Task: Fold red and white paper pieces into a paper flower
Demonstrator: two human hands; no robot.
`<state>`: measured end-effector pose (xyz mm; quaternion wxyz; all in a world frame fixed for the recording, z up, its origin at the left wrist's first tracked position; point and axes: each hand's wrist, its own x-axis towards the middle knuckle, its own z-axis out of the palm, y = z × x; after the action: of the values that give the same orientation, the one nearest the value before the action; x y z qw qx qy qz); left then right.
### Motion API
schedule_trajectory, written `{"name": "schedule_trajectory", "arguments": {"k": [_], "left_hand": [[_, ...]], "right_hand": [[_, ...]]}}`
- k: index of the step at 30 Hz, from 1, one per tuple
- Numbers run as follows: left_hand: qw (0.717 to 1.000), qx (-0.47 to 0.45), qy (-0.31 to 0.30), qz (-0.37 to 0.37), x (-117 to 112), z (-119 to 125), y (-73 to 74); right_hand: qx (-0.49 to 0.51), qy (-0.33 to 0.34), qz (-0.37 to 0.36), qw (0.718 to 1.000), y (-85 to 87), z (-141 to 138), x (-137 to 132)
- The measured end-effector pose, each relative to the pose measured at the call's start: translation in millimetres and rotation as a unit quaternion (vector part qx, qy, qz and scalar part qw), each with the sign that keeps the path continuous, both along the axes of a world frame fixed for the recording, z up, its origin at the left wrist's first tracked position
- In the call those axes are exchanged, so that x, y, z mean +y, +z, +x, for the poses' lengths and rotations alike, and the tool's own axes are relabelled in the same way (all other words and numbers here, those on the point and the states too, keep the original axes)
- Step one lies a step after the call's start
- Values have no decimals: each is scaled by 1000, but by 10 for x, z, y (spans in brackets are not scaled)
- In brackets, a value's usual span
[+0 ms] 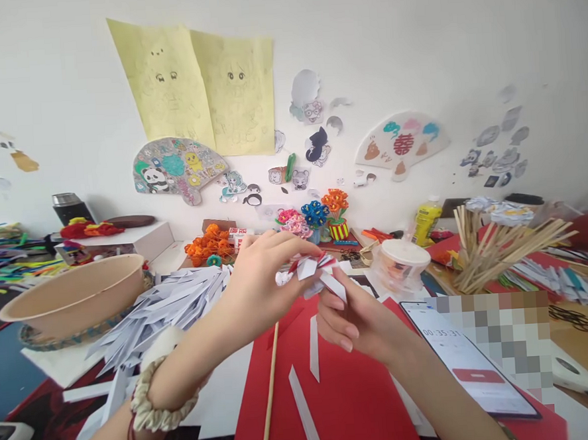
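Both hands meet over a red sheet (265,407) and pinch a small folded paper piece (309,269), white with red parts. My left hand (267,271) reaches over it from the left, thumb and fingers closed on its upper side. My right hand (354,312) grips it from the lower right, fingers curled, with a white strip end sticking out by the thumb. Below the hands, a folded white paper strip (313,348) and a longer white strip (306,412) lie on the red sheet. A thin wooden stick (271,394) lies to their left.
A heap of white paper strips (164,307) and a beige basin (73,286) stand left. To the right are a phone showing a timer (466,355), a lidded tub (401,263) and a bundle of wooden sticks (499,247). Colourful craft flowers (316,215) stand at the back.
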<state>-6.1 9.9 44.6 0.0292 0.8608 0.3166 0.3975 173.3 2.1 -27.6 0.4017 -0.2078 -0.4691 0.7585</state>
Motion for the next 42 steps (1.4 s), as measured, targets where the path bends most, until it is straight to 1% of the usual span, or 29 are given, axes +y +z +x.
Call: {"name": "schedule_trajectory", "arguments": {"k": [1, 3, 5, 6, 7, 8, 10, 12, 13, 15, 17, 18, 21, 24, 26, 28, 31, 33, 36, 38, 42], "left_hand": [[1000, -20, 20, -12, 8, 8, -14], [995, -70, 51, -42, 20, 24, -46], [987, -121, 68, -87, 25, 42, -84], [981, -142, 72, -115, 23, 54, -105], [974, -159, 75, -142, 20, 69, -127], [968, -172, 77, -165, 14, 88, -149], [958, -186, 85, -202, -1, 135, -187], [955, -179, 97, -217, -18, 182, -213], [956, -168, 105, -218, -25, 199, -218], [961, -134, 118, -213, -33, 205, -208], [967, -89, 119, -206, -35, 168, -167], [972, -66, 110, -198, -35, 136, -135], [981, 0, 74, -179, -42, 29, -23], [987, 17, 73, -141, -57, -33, 65], [987, 40, 68, -138, -57, -44, 89], [984, 61, 64, -158, -40, -46, 90], [975, 61, 74, -199, 10, -53, 75], [970, 54, 88, -222, 50, -65, 62], [967, 43, 98, -232, 113, -89, 34], [968, 31, 73, -238, 153, -102, 15], [963, 9, -9, -269, 206, -118, 2]], "right_hand": [[-23, -21, 3, 1000, 12, 12, 2], [-54, -96, 38, 993, 31, 18, 11], [-57, -198, 108, 973, 39, -1, 21], [-56, -241, 141, 959, 39, -19, 24], [-55, -269, 167, 947, 37, -40, 24], [-54, -276, 178, 943, 34, -64, 20], [-70, -278, 172, 942, 32, -109, 3], [-94, -310, 156, 933, 40, -137, -18], [-92, -313, 141, 935, 48, -142, -27], [-74, -295, 107, 947, 65, -132, -34], [-65, -287, 83, 952, 77, -104, -24], [-70, -289, 77, 952, 81, -88, -15], [-120, -291, 78, 946, 81, -46, 11], [-163, -276, 97, 942, 85, -29, 16], [-177, -265, 106, 942, 94, -24, 11], [-190, -264, 100, 940, 105, -15, 6], [-190, -244, 86, 947, 117, 10, 6], [-186, -224, 91, 952, 123, 28, 8], [-187, -197, 106, 957, 144, 41, 5], [-186, -180, 108, 960, 172, 38, -4], [-192, -164, 121, 960, 224, 31, -20]]}}
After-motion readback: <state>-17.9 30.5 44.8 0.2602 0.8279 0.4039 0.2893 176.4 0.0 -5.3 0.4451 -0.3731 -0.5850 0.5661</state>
